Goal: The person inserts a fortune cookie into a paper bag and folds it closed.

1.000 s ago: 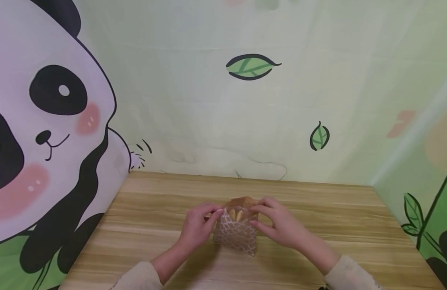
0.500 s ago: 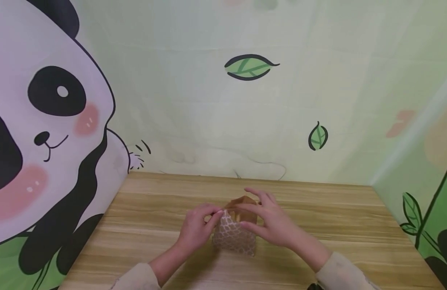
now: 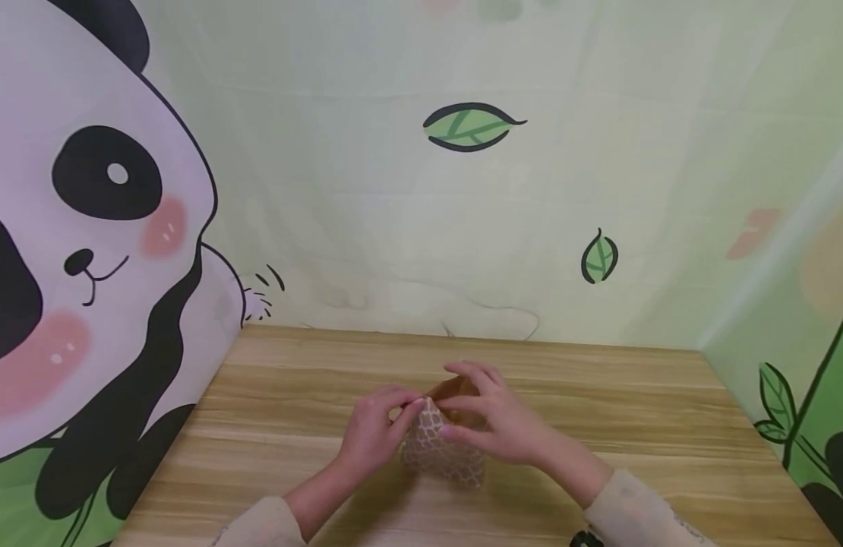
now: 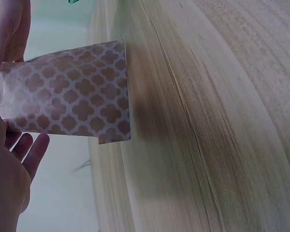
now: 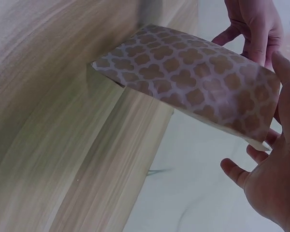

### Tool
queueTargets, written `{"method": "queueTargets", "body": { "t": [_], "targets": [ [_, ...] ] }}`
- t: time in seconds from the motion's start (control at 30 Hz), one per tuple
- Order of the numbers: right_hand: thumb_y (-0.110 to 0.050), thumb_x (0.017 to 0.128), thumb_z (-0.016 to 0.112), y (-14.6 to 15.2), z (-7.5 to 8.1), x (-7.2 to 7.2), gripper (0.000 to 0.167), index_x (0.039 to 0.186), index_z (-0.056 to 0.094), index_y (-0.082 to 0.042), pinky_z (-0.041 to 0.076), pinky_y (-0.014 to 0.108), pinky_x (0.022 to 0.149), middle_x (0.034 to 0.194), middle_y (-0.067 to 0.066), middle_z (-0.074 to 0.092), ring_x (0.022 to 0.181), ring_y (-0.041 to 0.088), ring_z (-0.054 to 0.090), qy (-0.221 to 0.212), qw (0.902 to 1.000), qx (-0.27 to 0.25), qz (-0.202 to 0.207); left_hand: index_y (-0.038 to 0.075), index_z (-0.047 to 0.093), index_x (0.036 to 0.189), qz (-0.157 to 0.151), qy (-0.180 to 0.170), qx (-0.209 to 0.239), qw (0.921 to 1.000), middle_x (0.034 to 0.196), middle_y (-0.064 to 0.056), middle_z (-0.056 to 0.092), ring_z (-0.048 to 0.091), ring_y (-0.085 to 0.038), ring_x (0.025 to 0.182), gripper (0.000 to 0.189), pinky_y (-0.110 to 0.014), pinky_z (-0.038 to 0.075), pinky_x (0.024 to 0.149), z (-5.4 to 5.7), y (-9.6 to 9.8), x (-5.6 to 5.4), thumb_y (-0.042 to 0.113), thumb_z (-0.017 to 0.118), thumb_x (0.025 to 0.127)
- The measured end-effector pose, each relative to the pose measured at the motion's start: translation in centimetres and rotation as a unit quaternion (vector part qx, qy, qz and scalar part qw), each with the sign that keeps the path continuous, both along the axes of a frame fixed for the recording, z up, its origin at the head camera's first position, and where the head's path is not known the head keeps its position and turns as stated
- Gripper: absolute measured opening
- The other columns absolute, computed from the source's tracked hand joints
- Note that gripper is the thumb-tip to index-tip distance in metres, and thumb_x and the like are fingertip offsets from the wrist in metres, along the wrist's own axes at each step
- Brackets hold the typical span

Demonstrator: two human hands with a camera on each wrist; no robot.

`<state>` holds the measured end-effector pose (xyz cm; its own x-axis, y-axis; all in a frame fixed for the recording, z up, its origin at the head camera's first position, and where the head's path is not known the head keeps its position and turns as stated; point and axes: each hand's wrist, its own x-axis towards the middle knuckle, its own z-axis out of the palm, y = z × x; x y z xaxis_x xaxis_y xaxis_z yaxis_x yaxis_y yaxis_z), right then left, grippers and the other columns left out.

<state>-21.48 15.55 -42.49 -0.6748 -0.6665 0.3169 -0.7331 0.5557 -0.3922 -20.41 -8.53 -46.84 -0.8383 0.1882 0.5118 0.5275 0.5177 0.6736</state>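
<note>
A small brown paper bag [image 3: 440, 453] with a white lattice print stands on the wooden table in the head view. My left hand [image 3: 370, 429] pinches its upper left corner between thumb and fingers. At the upper right side, my right hand [image 3: 513, 425] holds the paper near the mouth, thumb on the printed front and other fingers around the back. The mouth and whatever lies inside are hidden by the right hand. Both wrist views show the printed face of the paper bag [image 4: 82, 92] between the two hands, its bottom end towards the table.
The wooden table [image 3: 292, 380] reaches back to a pale green cloth backdrop [image 3: 367, 190] printed with leaves and a large panda [image 3: 107, 289]. A small dark object [image 3: 585, 539] shows at the bottom edge beside the right sleeve.
My right hand has shifted left across the mouth of the paper bag, bringing its right side inward. Pale pieces seen inside the mouth earlier are now covered. My left hand keeps its pinch.
</note>
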Motion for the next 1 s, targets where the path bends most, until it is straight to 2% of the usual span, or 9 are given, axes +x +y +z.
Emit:
{"method": "queueTargets", "body": {
  "t": [0.2,0.33,0.43,0.53,0.67,0.83,1.0],
  "targets": [
    [-0.036,0.096,0.081,0.3,-0.1,0.1,0.038,0.13,0.077,-0.019,0.043,0.069,0.113,0.163,0.011,0.046,0.148,0.04,0.039,-0.035,0.9987,-0.032,-0.016,0.01,0.08,0.101,0.01,-0.02,0.001,0.9997,0.098,-0.002,0.078,0.072,-0.016,0.09,0.005,-0.022,0.061,0.074,0.0,0.3,0.3,0.011,0.076,0.099],
    [-0.025,0.092,0.086,1.1,-0.2,0.3,0.049,0.135,0.069,-0.011,0.047,0.064,0.113,0.151,0.014,0.056,0.141,0.038,0.05,-0.034,0.995,-0.078,-0.052,0.01,0.079,0.101,0.016,-0.034,0.016,0.9991,0.098,-0.002,0.077,0.072,-0.018,0.09,0.005,-0.019,0.06,0.07,0.0,0.3,0.3,0.01,0.075,0.099],
    [-0.019,0.091,0.086,1.8,-0.7,0.4,0.054,0.137,0.062,-0.004,0.053,0.058,0.109,0.138,0.014,0.064,0.129,0.036,0.06,-0.055,0.9884,-0.114,-0.084,0.01,0.079,0.099,0.022,-0.043,0.034,0.9982,0.097,-0.002,0.076,0.071,-0.018,0.09,0.005,-0.019,0.061,0.068,-0.1,0.3,0.3,0.008,0.075,0.099],
    [-0.015,0.095,0.081,2.4,-1.4,0.2,0.047,0.135,0.062,0.0,0.059,0.052,0.101,0.12,0.01,0.072,0.113,0.029,0.069,-0.101,0.9794,-0.142,-0.101,0.011,0.079,0.098,0.029,-0.055,0.055,0.9965,0.096,-0.001,0.077,0.072,-0.019,0.091,0.006,-0.02,0.061,0.067,-0.3,0.2,0.1,0.006,0.075,0.098],
    [-0.013,0.101,0.074,2.8,-2.4,-0.3,0.026,0.124,0.07,-0.002,0.063,0.044,0.093,0.106,0.003,0.075,0.099,0.02,0.072,-0.15,0.9685,-0.164,-0.113,0.011,0.08,0.098,0.026,-0.07,0.076,0.9943,0.098,-0.003,0.078,0.073,-0.021,0.094,0.007,-0.02,0.061,0.069,-0.5,0.3,-0.1,0.005,0.075,0.098],
    [-0.017,0.102,0.073,2.9,-2.8,-0.7,0.012,0.11,0.075,-0.007,0.062,0.035,0.088,0.101,0.0,0.076,0.093,0.016,0.072,-0.158,0.9628,-0.175,-0.132,0.011,0.079,0.099,0.006,-0.089,0.092,0.9917,0.101,-0.005,0.077,0.074,-0.023,0.094,0.006,-0.021,0.062,0.074,-0.6,0.7,-0.2,0.007,0.075,0.099],
    [-0.019,0.103,0.072,3.1,-3.0,-1.0,0.009,0.105,0.075,-0.011,0.061,0.028,0.087,0.099,-0.001,0.076,0.093,0.014,0.07,-0.173,0.9562,-0.184,-0.148,0.011,0.079,0.1,0.0,-0.107,0.101,0.9892,0.101,-0.006,0.078,0.074,-0.022,0.093,0.007,-0.025,0.064,0.076,-0.5,0.8,-0.3,0.007,0.073,0.1]
  ]
}}
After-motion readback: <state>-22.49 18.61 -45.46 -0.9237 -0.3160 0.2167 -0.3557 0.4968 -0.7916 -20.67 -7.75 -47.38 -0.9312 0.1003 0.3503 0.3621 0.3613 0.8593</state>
